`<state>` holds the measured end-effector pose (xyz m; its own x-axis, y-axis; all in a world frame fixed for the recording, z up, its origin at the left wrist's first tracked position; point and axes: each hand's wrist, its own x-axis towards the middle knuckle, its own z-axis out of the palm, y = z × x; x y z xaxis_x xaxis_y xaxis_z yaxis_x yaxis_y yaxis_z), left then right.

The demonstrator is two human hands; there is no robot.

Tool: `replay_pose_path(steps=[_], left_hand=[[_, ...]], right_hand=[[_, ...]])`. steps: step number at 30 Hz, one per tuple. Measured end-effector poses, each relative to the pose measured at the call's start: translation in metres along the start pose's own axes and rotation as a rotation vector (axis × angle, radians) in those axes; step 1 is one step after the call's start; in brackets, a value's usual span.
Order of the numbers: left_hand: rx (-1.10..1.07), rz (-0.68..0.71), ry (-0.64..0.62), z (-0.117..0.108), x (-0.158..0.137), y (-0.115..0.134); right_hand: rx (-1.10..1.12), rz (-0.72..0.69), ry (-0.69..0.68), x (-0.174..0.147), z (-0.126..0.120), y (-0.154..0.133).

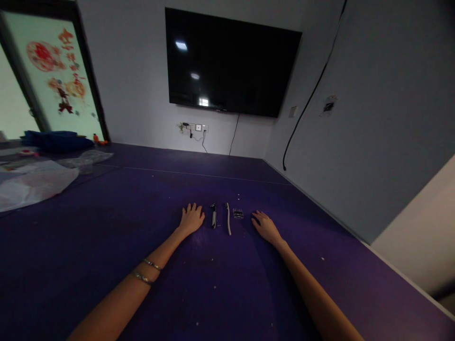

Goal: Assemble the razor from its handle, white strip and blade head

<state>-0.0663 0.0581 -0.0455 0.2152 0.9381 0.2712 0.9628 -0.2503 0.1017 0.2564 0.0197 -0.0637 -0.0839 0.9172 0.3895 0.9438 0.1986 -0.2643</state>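
My left hand (192,218) lies flat on the purple tabletop (170,293), palm down with fingers apart. Just right of it is a black and white razor (213,216), its head pointing away from me. Beside the razor lies a slim, pale-handled stick (228,220) with a darker far end, perhaps a toothbrush. Further right sits a small clear and black packet (238,213) whose contents are too small to make out. My right hand (266,226) rests palm down to the right of this packet, fingers loosely spread, touching only the tabletop.
Clear plastic bags (39,182) and a dark blue cloth bundle (57,141) lie at the far left. A small orange object (99,140) stands near the door. A black cable (305,106) hangs down the right wall. The television (231,61) is mounted above the table's far edge.
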Motion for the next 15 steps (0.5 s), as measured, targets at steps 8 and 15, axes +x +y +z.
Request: replay_pose_path(steps=[8,15], left_hand=[[-0.009,-0.010,0.002,-0.0014,0.0000,0.0004],[-0.021,-0.004,0.013,-0.0012,-0.0006,0.0006]], right_hand=[[0.032,-0.004,0.019,-0.0013,-0.0023,-0.0025],[-0.012,-0.014,0.013,0.0001,-0.0008,-0.0013]])
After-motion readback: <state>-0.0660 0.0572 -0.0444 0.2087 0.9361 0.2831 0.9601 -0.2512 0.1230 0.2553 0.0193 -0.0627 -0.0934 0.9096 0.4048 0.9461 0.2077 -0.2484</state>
